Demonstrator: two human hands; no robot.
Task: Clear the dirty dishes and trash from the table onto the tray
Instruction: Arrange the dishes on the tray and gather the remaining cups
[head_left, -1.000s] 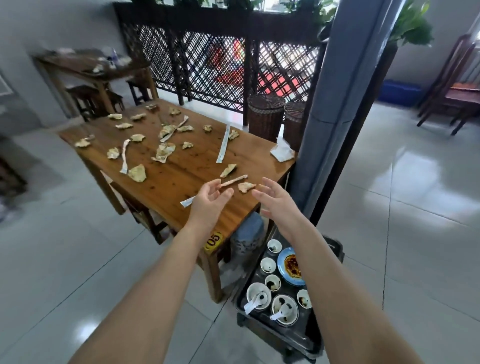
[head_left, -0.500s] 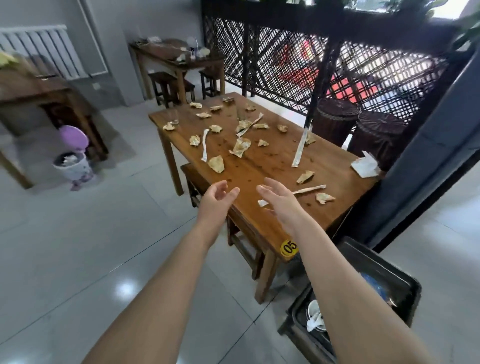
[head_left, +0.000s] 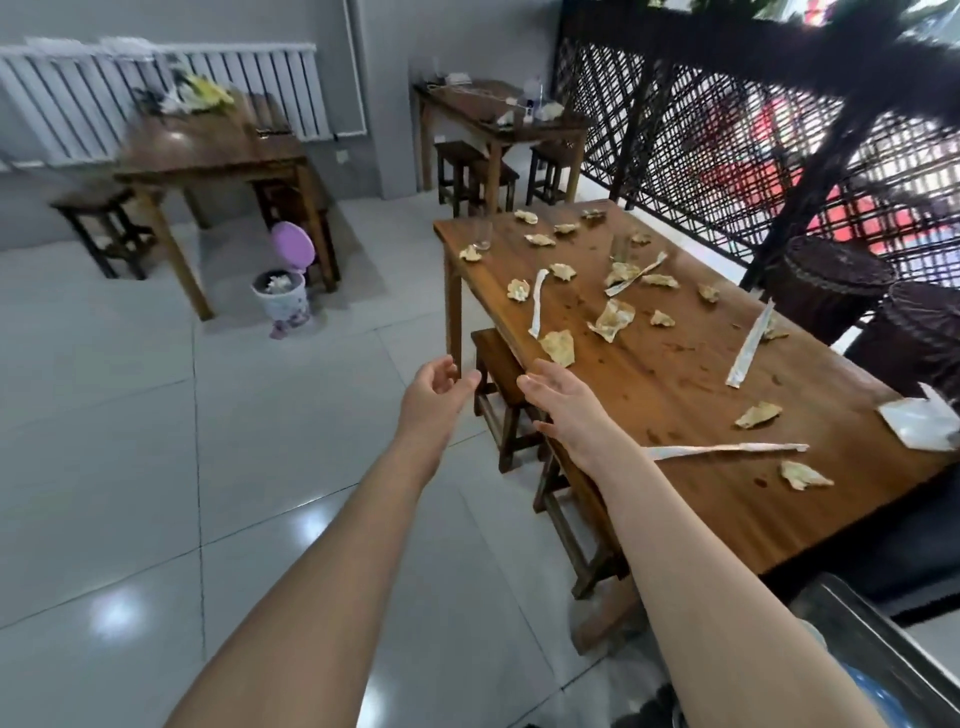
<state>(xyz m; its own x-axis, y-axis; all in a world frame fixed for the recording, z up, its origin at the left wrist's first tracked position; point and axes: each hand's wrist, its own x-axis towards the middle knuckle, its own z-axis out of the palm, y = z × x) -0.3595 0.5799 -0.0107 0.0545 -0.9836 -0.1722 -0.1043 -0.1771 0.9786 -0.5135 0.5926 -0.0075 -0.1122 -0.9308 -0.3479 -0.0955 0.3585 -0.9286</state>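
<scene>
while left hand (head_left: 435, 396) and right hand (head_left: 569, 405) hover, 4 paper strips (head_left: 537, 306) (head_left: 638, 274) (head_left: 751, 345) (head_left: 727, 450) litter table (head_left: 675, 376).

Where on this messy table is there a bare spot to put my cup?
Bare wood on the table lies between the slanted white strip and the long flat strip. The near corner below that flat strip is bare too. Around the glass, scraps crowd it.

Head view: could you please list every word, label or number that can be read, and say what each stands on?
None can be read.
The paper strips on the dining table: any print is too blurred to read.
The small items on the far table: too small to tell.
</scene>
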